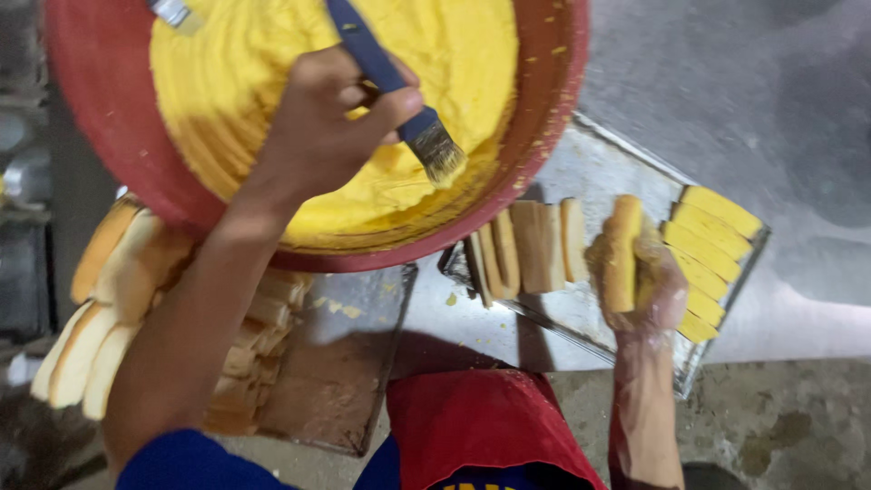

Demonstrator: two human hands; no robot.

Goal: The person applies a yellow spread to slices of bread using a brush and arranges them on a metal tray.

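Fingers of my left hand (318,136) are closed round the blue handle of a brush (434,150), its bristles hanging just above the yellow paste in the red bowl (100,136). My right hand (640,277), in a thin clear glove, is wrapped round one bread slice (622,254), holding it on edge over the metal tray (599,163).

Taking the tray as my landmark: at its far right end lie yellow-coated slices (712,240) in a neat row; at its left end a few plain slices (535,245) lean together, not yet coated. So I judge the work partly done, with much left, since a bigger pile of plain bread (118,290) sits well left of the tray, beyond the bowl.

Open tray shows between the two groups. The bowl's rim overhangs the tray's left corner, leaving little room there.
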